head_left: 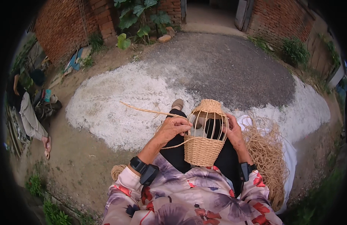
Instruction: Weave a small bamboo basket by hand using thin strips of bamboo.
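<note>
A partly woven basket (204,150) rests at my lap, its woven band nearest me and a woven collar at the far end. Bare upright ribs join the two parts. My left hand (176,127) pinches a twisted straw cord (141,109) at the basket's left side, and the cord's loose end sticks out to the left. Another stretch of cord runs from the woven band past my left wrist. My right hand (233,131) grips the ribs on the right side, with its thumb in front and fingers partly hidden behind.
A tangled heap of straw cord (266,157) lies on a white cloth (290,159) to my right. A small coil of cord (118,171) sits by my left forearm. Another person (29,116) stands at far left near a parked motorbike (48,107). Brick walls (64,30) flank a doorway.
</note>
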Demonstrator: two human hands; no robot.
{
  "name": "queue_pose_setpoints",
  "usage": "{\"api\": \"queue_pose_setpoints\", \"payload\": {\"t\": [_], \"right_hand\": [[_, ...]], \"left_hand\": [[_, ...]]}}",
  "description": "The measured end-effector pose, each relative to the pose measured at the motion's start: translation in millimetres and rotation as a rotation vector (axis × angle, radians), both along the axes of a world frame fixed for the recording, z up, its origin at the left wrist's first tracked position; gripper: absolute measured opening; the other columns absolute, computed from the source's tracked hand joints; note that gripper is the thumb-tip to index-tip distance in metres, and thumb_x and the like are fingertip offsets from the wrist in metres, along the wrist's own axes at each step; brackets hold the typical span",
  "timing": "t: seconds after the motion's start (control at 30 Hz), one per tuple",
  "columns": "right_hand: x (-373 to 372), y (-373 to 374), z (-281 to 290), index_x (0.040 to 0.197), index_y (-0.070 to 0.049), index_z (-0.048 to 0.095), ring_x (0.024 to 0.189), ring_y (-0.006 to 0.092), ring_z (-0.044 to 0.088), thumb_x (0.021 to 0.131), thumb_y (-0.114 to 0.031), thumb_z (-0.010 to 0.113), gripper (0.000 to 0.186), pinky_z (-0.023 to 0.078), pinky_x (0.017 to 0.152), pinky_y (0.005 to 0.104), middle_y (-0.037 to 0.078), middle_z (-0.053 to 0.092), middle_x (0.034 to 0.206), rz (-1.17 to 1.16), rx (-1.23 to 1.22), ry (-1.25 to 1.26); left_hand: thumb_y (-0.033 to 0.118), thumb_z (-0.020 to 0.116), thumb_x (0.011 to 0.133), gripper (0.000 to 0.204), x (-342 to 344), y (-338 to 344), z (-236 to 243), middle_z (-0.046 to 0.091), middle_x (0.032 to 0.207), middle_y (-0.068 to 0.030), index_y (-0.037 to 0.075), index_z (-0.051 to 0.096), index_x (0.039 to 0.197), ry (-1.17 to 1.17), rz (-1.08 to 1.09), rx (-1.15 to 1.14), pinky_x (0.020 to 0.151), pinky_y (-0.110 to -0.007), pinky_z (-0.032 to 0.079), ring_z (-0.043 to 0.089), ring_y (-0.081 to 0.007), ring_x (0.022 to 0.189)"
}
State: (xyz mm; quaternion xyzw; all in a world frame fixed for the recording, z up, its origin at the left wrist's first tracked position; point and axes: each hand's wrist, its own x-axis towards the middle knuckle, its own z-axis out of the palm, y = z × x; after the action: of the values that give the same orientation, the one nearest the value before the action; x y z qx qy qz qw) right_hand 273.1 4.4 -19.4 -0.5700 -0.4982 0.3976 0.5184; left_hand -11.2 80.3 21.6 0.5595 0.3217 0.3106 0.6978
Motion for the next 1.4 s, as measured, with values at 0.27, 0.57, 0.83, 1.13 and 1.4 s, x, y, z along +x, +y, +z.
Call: {"api": "queue_pose_setpoints", "payload": {"t": [0.27, 0.57, 0.83, 1.13, 1.4], "right_hand": [[-6.9, -14.0, 7.4, 0.117, -0.003, 0.059, 0.097, 0.0316, 0.057, 0.08, -0.01, 0.065, 0.037, 0.046, 0.086, 0.04, 0.015, 0.061, 0.106, -0.316, 0.237, -0.674], [-54.0, -29.6, 51.7, 0.113, -0.002, 0.056, 0.064, 0.024, 0.058, 0.088, -0.024, 0.064, 0.035, 0.047, 0.06, 0.0349, 0.011, 0.061, 0.082, -0.216, 0.096, -0.448], [-35.9, -3.2, 40.5, 0.11, -0.002, 0.053, 0.068, 0.028, 0.067, 0.08, -0.046, 0.066, 0.055, 0.049, 0.062, 0.0398, 0.011, 0.066, 0.069, -0.242, -0.177, -0.406], [-27.3, -2.4, 38.2, 0.129, -0.003, 0.048, 0.074, 0.0274, 0.067, 0.077, -0.035, 0.067, 0.063, 0.05, 0.067, 0.0387, 0.01, 0.068, 0.077, -0.199, -0.135, -0.391], [-31.3, -3.2, 43.9, 0.126, -0.005, 0.049, 0.071, 0.028, 0.067, 0.077, -0.039, 0.068, 0.063, 0.05, 0.066, 0.0407, 0.009, 0.067, 0.073, -0.177, -0.139, -0.452]], "left_hand": [[0.005, 0.061, 0.081, 0.017, 36.1, -8.6, -12.2, 0.067, 0.084, -0.0151, 0.001, 0.069, 0.096, 0.538, 0.179, 0.918, 0.065, -0.037, 0.053, 0.065, -0.0285, 0.073], [-0.001, 0.059, 0.078, 0.028, 71.0, -53.1, 17.7, 0.061, 0.081, -0.0154, 0.0, 0.064, 0.106, 0.643, 0.077, 1.166, 0.062, -0.041, 0.052, 0.064, -0.032, 0.072], [-0.003, 0.06, 0.083, 0.021, 37.0, -46.3, 25.8, 0.058, 0.075, -0.0082, 0.005, 0.067, 0.101, 0.386, 0.209, 0.859, 0.057, -0.029, 0.044, 0.056, -0.0173, 0.064], [0.001, 0.059, 0.081, 0.019, -276.7, 13.4, -30.3, 0.065, 0.087, -0.0152, 0.008, 0.068, 0.097, 1.641, 0.742, 0.745, 0.072, -0.043, 0.051, 0.064, -0.0328, 0.082], [0.028, 0.068, 0.085, 0.027, -49.3, -47.0, 21.9, 0.069, 0.082, -0.0107, 0.007, 0.069, 0.1, 0.827, 0.159, 0.637, 0.061, -0.036, 0.05, 0.062, -0.0253, 0.062]]}}
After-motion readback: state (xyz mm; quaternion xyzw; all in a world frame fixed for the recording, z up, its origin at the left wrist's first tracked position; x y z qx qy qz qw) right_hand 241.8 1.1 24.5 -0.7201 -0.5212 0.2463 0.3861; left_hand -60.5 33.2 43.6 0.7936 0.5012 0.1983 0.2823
